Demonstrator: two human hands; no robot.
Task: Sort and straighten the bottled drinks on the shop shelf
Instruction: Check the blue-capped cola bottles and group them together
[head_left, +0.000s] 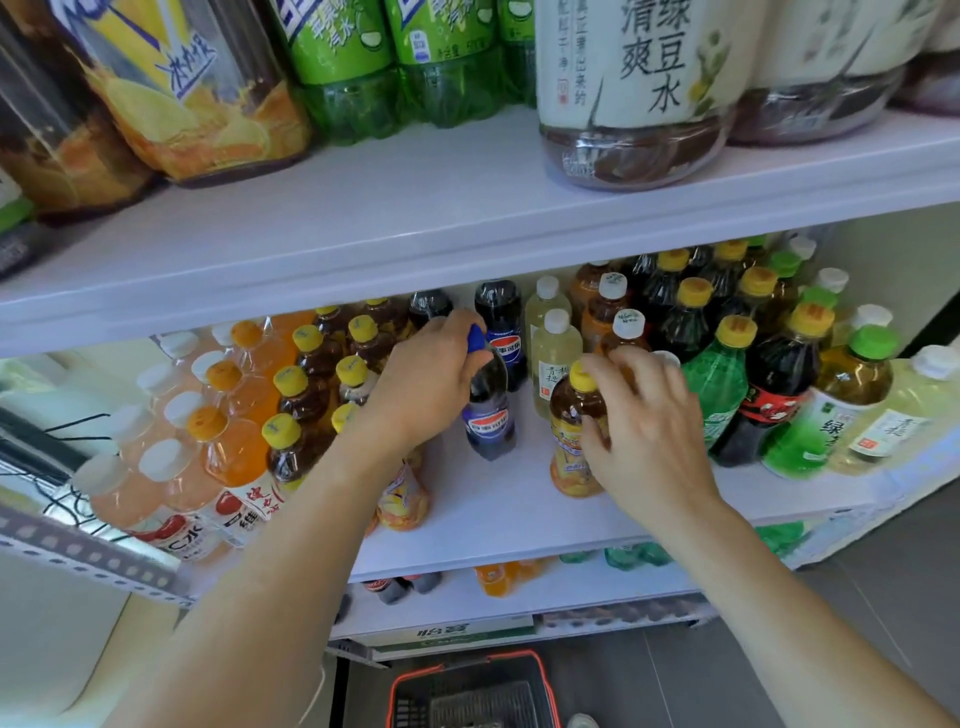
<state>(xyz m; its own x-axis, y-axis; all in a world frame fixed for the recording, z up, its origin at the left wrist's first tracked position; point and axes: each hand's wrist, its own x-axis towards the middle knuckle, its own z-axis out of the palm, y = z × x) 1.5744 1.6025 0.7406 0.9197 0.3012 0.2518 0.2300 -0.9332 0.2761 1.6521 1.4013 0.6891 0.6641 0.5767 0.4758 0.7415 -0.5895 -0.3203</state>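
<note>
A: What are the hands on?

B: The left grip (426, 384) has its fingers curled round the neck of a dark plastic cola bottle (488, 415) with a blue cap. The right grip (649, 426) is wrapped round the shoulder of an amber plastic tea bottle (571, 447) with a yellow cap. Both bottles stand upright near the front of the white middle shelf (493, 514), with a bare strip of board between them.

A: And around them?

B: A second cola bottle (501, 332) stands just behind the first. To the left are rows of orange drink bottles (234, 436) and yellow-capped tea. To the right is a mixed crowd, among it a green plastic bottle (719, 384), dark ones and pale ones.

A: The rest of the place?

B: The white upper shelf (415, 208) carries big bottles: green ones, and white-labelled ones with Chinese writing. The lower shelf (519, 590) shows only a few bottles at its front edge. Below, a red-rimmed black basket (467, 691) sits on the grey tiled floor (779, 654).
</note>
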